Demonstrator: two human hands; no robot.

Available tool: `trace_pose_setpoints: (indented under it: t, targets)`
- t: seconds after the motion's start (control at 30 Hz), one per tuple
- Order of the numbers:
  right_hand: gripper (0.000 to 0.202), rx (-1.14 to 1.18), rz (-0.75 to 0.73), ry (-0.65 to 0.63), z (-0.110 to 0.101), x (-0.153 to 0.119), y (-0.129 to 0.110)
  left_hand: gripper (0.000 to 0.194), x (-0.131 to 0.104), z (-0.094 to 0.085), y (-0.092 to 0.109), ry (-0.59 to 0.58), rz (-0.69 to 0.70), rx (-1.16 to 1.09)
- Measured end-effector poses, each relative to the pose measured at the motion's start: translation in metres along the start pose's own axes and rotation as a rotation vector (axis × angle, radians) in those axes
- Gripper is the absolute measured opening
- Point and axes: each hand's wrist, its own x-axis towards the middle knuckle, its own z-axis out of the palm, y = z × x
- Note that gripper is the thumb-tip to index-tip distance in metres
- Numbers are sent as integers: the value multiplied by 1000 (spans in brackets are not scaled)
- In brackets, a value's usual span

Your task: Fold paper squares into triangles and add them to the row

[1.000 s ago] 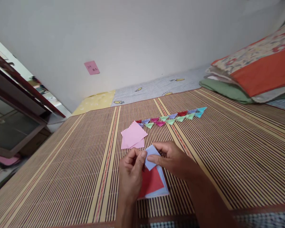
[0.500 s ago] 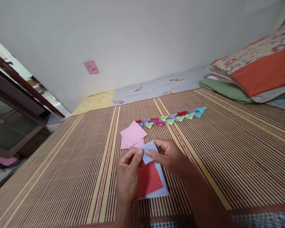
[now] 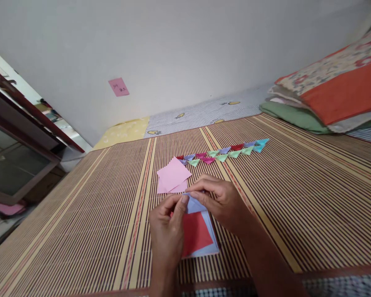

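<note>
Between my two hands is a small light-blue paper (image 3: 194, 204), partly folded, its top edge hidden under fingers. My left hand (image 3: 169, 220) pinches its left corner between thumb and forefinger. On the upper right side, my right hand (image 3: 221, 200) grips the paper with thumb and fingers. Directly below lies a red paper square (image 3: 198, 234) on top of light-blue sheets (image 3: 214, 241). Just beyond my hands are overlapping pink sheets (image 3: 174, 174). Farther back, two rows of small folded paper pieces (image 3: 221, 157) in green, red, magenta, purple and cyan stretch to the right.
A striped bamboo mat (image 3: 105, 214) covers the surface. Folded bedding with an orange and floral cover (image 3: 343, 88) rests at the right. A pink note (image 3: 118, 87) is on the wall (image 3: 188, 49). Yellow cloth (image 3: 123, 131) lies along the wall, and a glass-fronted cabinet (image 3: 15, 165) stands at the left.
My right fingers have moved left and over the top of the light-blue paper, closer to my left thumb. The paper's upper part is now folded over, so it looks smaller.
</note>
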Motion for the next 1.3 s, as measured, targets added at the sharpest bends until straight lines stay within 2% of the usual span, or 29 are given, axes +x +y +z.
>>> trace_pose_setpoints:
  t: [0.13, 0.23, 0.33, 0.4, 0.5, 0.57, 0.73, 0.9, 1.17, 1.3]
  targets:
    - [14, -32, -52, 14, 4, 0, -2, 21, 0, 0, -1, 9, -35, -59]
    - [12, 8, 26, 1, 3, -3, 2, 22, 3, -1, -7, -8, -99, -199]
    - [23, 79, 122, -41, -5, -7, 6, 23, 8, -6, -17, -40, -211, -370]
    - [32, 96, 85, -83, -12, -7, 8, 25, 11, -10, -22, -66, -250, -415]
    - [34, 79, -8, -205, -20, -6, 7, 26, 13, -14, -24, -117, -265, -397]
    - [33, 64, -20, -247, -21, -6, 4, 26, 14, -15, -24, -129, -274, -393]
    - [38, -35, -27, -260, -13, -7, -5, 27, 15, -13, -21, -141, -316, -440]
    - [39, -133, -56, -277, -2, -8, -10, 29, 18, -15, -21, -105, -329, -433]
    - [17, -200, -62, -282, 1, -6, -9, 27, 18, -21, -31, -137, -286, -323]
    - [26, -253, -72, -282, 4, -7, -9, 26, 20, -21, -36, -137, -299, -360]
